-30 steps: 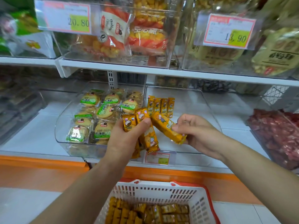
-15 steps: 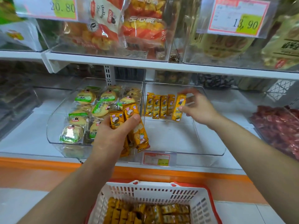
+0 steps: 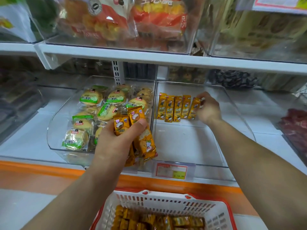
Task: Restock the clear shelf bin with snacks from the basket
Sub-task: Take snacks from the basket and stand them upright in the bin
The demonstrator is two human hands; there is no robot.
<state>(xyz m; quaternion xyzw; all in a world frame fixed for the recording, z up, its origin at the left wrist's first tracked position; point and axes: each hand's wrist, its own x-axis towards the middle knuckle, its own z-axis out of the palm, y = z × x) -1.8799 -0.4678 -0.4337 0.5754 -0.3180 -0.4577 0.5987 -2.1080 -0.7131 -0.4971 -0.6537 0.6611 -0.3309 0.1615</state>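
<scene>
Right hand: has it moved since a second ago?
Yes. From beside the left hand near the front of the clear bin, the right hand went to the back, where it pinches a yellow snack packet beside the row of packets.

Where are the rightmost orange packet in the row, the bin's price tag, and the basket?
rightmost orange packet [image 3: 194, 108]: head view, middle of its wrapper.
price tag [image 3: 171, 170]: head view, centre of its face.
basket [image 3: 166, 196]: head view, top of its white far wall.

White shelf [image 3: 23, 146], clear shelf bin [image 3: 191, 156] just beside cake bin [image 3: 53, 130], perhaps another bin [image 3: 287, 140] far right
</scene>
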